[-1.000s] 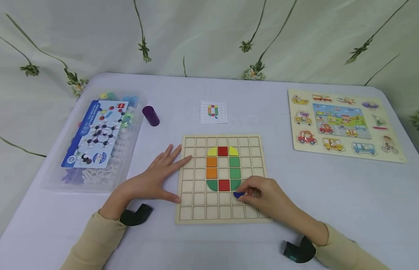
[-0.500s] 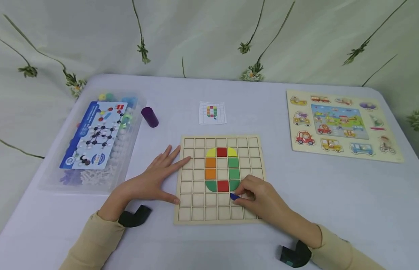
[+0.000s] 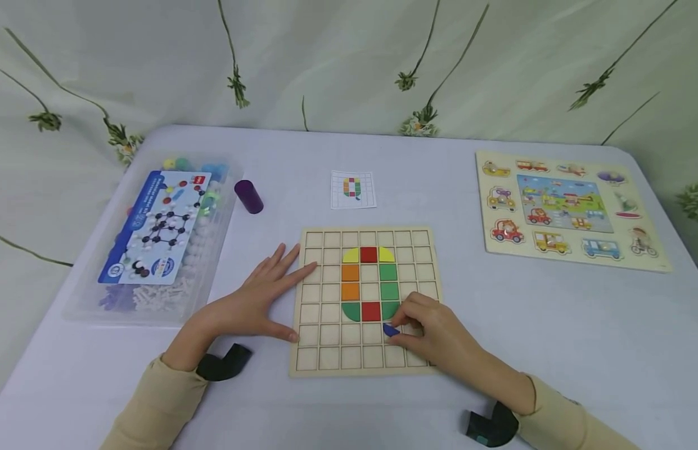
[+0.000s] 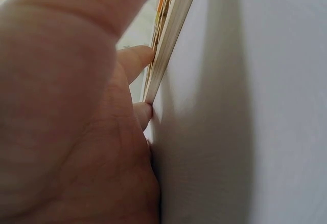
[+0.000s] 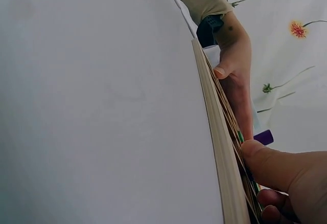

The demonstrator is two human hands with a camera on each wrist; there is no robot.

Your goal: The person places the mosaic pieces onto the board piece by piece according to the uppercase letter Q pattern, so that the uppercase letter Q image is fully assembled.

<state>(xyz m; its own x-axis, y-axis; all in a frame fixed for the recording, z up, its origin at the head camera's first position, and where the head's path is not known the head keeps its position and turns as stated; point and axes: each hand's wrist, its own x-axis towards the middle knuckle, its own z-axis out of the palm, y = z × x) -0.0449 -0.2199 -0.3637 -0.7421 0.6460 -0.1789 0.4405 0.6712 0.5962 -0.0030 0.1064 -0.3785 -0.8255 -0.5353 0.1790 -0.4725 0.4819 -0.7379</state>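
Note:
A square wooden grid board lies in the middle of the table. On it a ring of flat tiles is set: yellow corners at the top, red tiles top and bottom, orange tiles on the left, green ones on the right and at the lower corners. My right hand pinches a small dark blue tile with a curved edge between thumb and forefinger, just below the lower right green corner. My left hand lies spread at the board's left edge, thumb and fingertips touching it.
Beyond the board lies a small printed pattern card. A purple cylinder stands near a clear plastic box with a molecule-picture booklet. At the back right is a wooden vehicle puzzle.
My right hand has shifted slightly left with the blue tile, which has turned in the fingers and now overlaps the cell under the green corner. The left hand keeps its place.

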